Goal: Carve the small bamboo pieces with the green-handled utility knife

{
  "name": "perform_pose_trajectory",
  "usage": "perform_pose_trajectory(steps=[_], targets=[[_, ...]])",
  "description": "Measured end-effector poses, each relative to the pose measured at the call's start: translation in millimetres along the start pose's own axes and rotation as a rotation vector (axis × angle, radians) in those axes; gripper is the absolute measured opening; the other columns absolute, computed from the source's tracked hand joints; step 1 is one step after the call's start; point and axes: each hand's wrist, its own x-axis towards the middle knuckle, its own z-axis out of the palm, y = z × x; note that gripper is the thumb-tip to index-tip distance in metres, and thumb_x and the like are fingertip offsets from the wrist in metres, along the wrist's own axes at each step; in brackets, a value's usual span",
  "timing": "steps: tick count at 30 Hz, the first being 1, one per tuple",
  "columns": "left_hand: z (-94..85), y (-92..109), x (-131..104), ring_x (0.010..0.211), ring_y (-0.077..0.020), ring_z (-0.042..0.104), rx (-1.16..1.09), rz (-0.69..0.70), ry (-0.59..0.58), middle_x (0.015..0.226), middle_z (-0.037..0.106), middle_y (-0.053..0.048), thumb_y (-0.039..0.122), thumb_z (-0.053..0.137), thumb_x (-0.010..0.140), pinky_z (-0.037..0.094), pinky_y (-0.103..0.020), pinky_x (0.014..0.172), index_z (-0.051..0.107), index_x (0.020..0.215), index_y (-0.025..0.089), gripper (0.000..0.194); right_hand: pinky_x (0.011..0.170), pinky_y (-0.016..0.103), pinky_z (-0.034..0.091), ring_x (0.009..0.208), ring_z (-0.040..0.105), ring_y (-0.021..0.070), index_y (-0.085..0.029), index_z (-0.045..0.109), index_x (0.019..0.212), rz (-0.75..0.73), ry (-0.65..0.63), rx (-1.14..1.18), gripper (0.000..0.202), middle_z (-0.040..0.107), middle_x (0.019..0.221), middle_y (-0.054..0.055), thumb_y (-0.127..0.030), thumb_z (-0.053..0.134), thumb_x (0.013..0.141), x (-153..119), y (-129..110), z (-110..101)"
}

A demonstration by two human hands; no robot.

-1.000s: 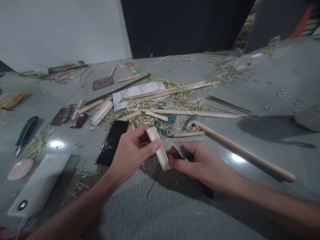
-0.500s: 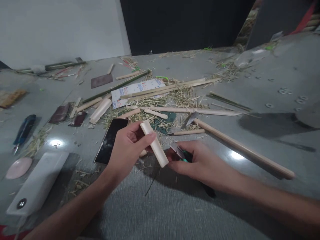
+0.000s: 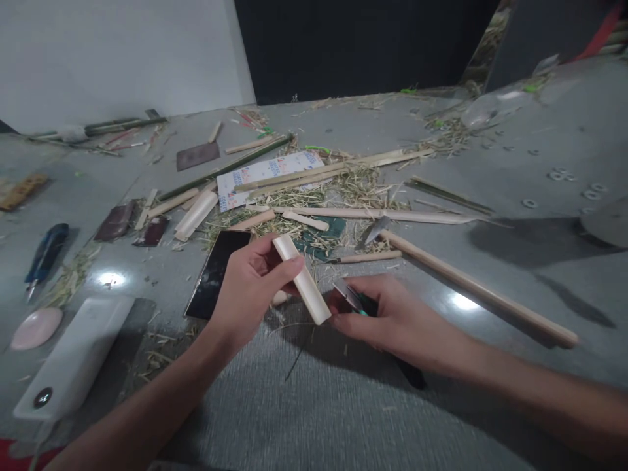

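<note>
The left hand (image 3: 250, 278), pinching the grooved strip (image 3: 308, 291), had just tipped its upper end leftward, the right hand (image 3: 392, 307) gripping the knife (image 3: 349, 296) clear, cutting apparently paused!

a pale, lengthwise-hollowed strip (image 3: 310, 291) is held aslant, near end rightward; just right, a metal-bladed tool (image 3: 348, 295), partly hidden, shows green and black.

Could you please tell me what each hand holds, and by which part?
The left hand holds a pale strip by its upper half; the right hand holds a knife by its dark handle.
</note>
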Motion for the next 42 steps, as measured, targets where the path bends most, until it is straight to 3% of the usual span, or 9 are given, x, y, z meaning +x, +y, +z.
perform_pose_trajectory(steps=[14, 24, 28, 31, 37, 39, 42], targets=[[-0.6, -1, -2, 0.065, -0.0097, 0.065, 0.009, -0.004, -0.007, 0.073, 0.069, 0.003, 0.030, 0.084, 0.089, 0.055, -0.015, 0.056, 0.071, 0.084, 0.018, 0.018, 0.054, 0.027, 0.032, 0.063, 0.043, 0.0124, -0.023, 0.055, 0.075, 0.016, -0.051, 0.063, 0.029, 0.048, 0.068, -0.004, -0.041, 0.066, 0.095, 0, -1, -1], [1.0, -1, -2, 0.066, -0.0130, 0.068, 0.007, -0.013, -0.015, 0.074, 0.074, 0.000, 0.030, 0.086, 0.086, 0.059, -0.021, 0.059, 0.079, 0.085, 0.018, 0.014, 0.051, 0.025, 0.030, 0.061, 0.039, 0.0111, -0.023, 0.050, 0.072, 0.030, -0.075, 0.066, 0.032, 0.044, 0.066, -0.005, -0.038, 0.066, 0.095, -1, -4, 2], [-0.2, -3, -3, 0.067, -0.0135, 0.070, -0.009, -0.018, -0.034, 0.076, 0.076, -0.001, 0.036, 0.086, 0.088, 0.059, -0.021, 0.062, 0.080, 0.088, 0.018, 0.018, 0.049, 0.024, 0.032, 0.056, 0.043, 0.0100, -0.023, 0.055, 0.073, 0.034, -0.060, 0.091, 0.029, 0.050, 0.064, -0.005, -0.038, 0.067, 0.095, -2, -4, -1], [-0.5, -3, -5, 0.067, -0.0145, 0.071, -0.012, -0.021, -0.047, 0.076, 0.076, -0.002, 0.039, 0.084, 0.090, 0.059, -0.022, 0.062, 0.079, 0.089, 0.018, 0.021, 0.045, 0.024, 0.036, 0.049, 0.047, 0.0101, -0.023, 0.061, 0.077, 0.015, 0.062, 0.092, 0.029, 0.056, 0.058, -0.005, -0.043, 0.069, 0.096, -4, -5, -8], [1.4, 0, -7, 0.072, -0.0150, 0.073, 0.001, -0.011, -0.084, 0.078, 0.078, -0.002, 0.036, 0.077, 0.096, 0.057, -0.022, 0.066, 0.078, 0.094, 0.019, 0.017, 0.056, 0.027, 0.046, 0.060, 0.058, 0.0131, -0.027, 0.070, 0.084, -0.301, 0.591, -0.208, 0.017, 0.067, 0.072, -0.003, -0.039, 0.078, 0.091, -11, -5, -13], [2.5, 1, -8, 0.071, -0.0146, 0.072, 0.020, 0.000, -0.104, 0.077, 0.078, -0.002, 0.035, 0.074, 0.098, 0.055, -0.022, 0.065, 0.077, 0.094, 0.020, 0.016, 0.062, 0.028, 0.050, 0.067, 0.063, 0.0149, -0.029, 0.070, 0.093, -0.379, 0.646, -0.297, 0.009, 0.071, 0.080, -0.002, -0.035, 0.077, 0.093, -13, -1, -11], [3.7, 1, -9, 0.071, -0.0143, 0.071, 0.059, 0.008, -0.120, 0.077, 0.076, -0.001, 0.037, 0.070, 0.101, 0.053, -0.022, 0.065, 0.076, 0.097, 0.020, 0.018, 0.067, 0.029, 0.052, 0.072, 0.069, 0.0167, -0.029, 0.067, 0.102, -0.517, 0.624, -0.405, 0.009, 0.076, 0.086, 0.000, -0.029, 0.073, 0.095, -15, 7, -8]])
